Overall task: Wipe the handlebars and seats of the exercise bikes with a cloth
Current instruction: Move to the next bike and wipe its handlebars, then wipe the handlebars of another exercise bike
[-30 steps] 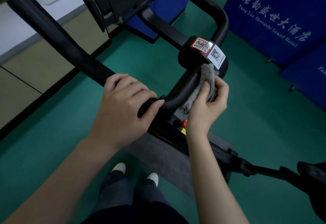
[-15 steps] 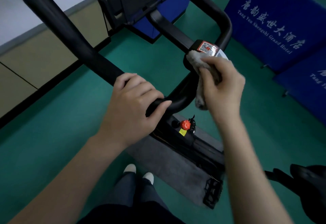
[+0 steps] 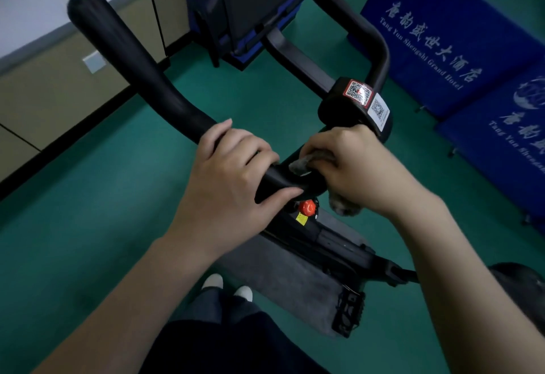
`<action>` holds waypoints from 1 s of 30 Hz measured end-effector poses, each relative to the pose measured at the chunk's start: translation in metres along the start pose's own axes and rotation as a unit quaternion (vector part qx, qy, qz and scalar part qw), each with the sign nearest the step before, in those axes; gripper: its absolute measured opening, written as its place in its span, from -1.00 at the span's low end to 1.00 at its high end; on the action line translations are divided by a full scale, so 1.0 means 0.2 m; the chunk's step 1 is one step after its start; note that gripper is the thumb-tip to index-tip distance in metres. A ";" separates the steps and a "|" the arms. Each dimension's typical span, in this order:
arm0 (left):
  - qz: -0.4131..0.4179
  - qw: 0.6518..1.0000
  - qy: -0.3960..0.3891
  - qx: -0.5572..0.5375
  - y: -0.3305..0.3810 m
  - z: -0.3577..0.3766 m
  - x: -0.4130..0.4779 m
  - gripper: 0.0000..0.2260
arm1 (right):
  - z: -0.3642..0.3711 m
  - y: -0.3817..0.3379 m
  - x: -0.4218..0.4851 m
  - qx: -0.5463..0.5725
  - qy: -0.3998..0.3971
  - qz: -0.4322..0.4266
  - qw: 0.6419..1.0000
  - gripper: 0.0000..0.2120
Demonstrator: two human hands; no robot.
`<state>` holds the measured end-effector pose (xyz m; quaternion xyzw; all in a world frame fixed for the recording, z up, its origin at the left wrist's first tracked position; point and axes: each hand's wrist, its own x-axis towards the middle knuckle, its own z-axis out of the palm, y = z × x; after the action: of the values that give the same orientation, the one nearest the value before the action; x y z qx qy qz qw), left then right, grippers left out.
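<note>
My left hand (image 3: 233, 173) is gripping the handlebar (image 3: 141, 70) to steady it while my right hand (image 3: 356, 167) is squeezing the cloth (image 3: 300, 164) round it.

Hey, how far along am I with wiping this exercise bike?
Done: nothing shows as finished; the surfaces give no clue. In hand: the right hand grips the cloth around the centre bend of the handlebar, with the left hand holding the bar beside it. Left: the long left grip, the far loop and the seat; no cloth touches them now.
</note>
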<state>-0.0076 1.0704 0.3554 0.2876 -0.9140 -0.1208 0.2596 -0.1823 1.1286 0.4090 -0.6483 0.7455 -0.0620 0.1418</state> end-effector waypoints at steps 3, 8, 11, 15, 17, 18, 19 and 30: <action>0.010 1.000 -0.029 -0.002 -0.05 -0.03 -0.01 -0.54 | 0.03 -0.07 0.00 0.037 0.003 0.019 0.999 -0.83; 0.022 0.999 -0.041 -0.014 -0.07 -0.04 0.00 -0.51 | 0.06 -0.13 0.01 0.125 0.056 0.060 0.989 -0.90; 0.029 0.999 -0.039 -0.017 -0.08 -0.04 0.00 -0.53 | 0.05 -0.12 -0.02 0.133 0.043 0.038 0.990 -0.89; 0.033 0.999 -0.029 -0.017 -0.08 -0.04 -0.01 -0.57 | 0.02 -0.08 -0.05 0.116 0.012 -0.001 0.993 -0.87; 0.031 0.999 -0.027 -0.011 -0.08 -0.03 0.00 -0.57 | 0.01 -0.05 -0.06 0.106 0.021 -0.010 0.994 -0.87; 0.030 0.999 -0.027 -0.008 -0.08 -0.04 -0.01 -0.57 | 0.01 -0.04 -0.06 0.100 0.030 -0.010 0.994 -0.86; 0.027 0.999 -0.027 -0.007 -0.07 -0.04 -0.01 -0.57 | 0.01 -0.02 -0.07 0.095 0.043 -0.008 0.994 -0.85; -0.026 0.998 -0.013 0.056 0.07 -0.02 0.02 -0.56 | 0.00 0.17 -0.07 0.178 0.265 0.048 0.946 -0.85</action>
<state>-0.0149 1.0783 0.3654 0.3233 -0.9149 -0.0802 0.2279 -0.2133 1.1472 0.4003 -0.5356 0.7635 -0.3568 0.0548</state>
